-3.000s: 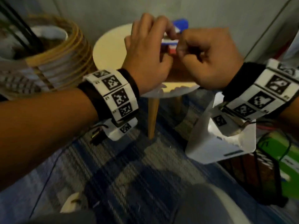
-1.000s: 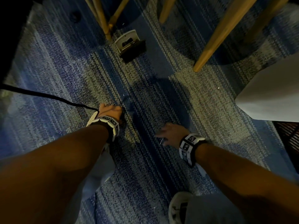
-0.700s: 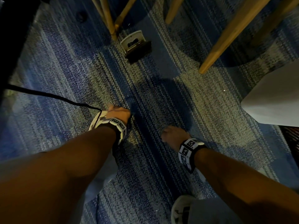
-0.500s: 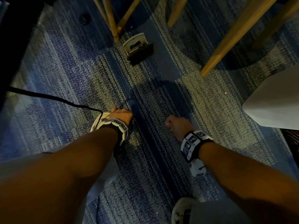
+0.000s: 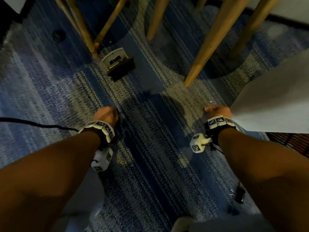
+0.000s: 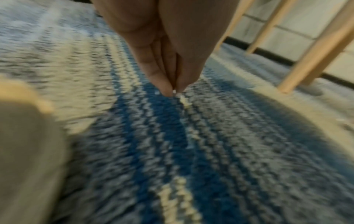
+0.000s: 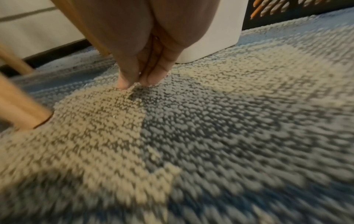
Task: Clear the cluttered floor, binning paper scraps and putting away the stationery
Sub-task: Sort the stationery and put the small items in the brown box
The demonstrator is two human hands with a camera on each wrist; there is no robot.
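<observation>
Both hands reach down to the blue and cream striped carpet (image 5: 150, 131). My left hand (image 5: 107, 114) has its fingertips pressed together on a tiny white paper scrap (image 6: 174, 91) right at the carpet pile. My right hand (image 5: 217, 111) is low beside the white bin (image 5: 275, 97), and its thumb and fingers pinch a small pale sliver (image 7: 133, 88) that touches the carpet. What the sliver is made of is too small to tell. A few pale specks (image 5: 211, 102) lie just beyond the right hand. A black binder clip (image 5: 239, 195) lies on the carpet under my right forearm.
Wooden table legs (image 5: 205, 47) stand ahead, one close to the right hand (image 7: 21, 112). A floor socket box (image 5: 118, 64) sits open near the left legs. A black cable (image 5: 41, 125) runs in from the left. A dark perforated basket (image 7: 298, 10) stands behind the bin.
The right hand has moved right across the carpet to the bin's side and pinched down there. The left hand stays at nearly the same spot, fingers drawn together.
</observation>
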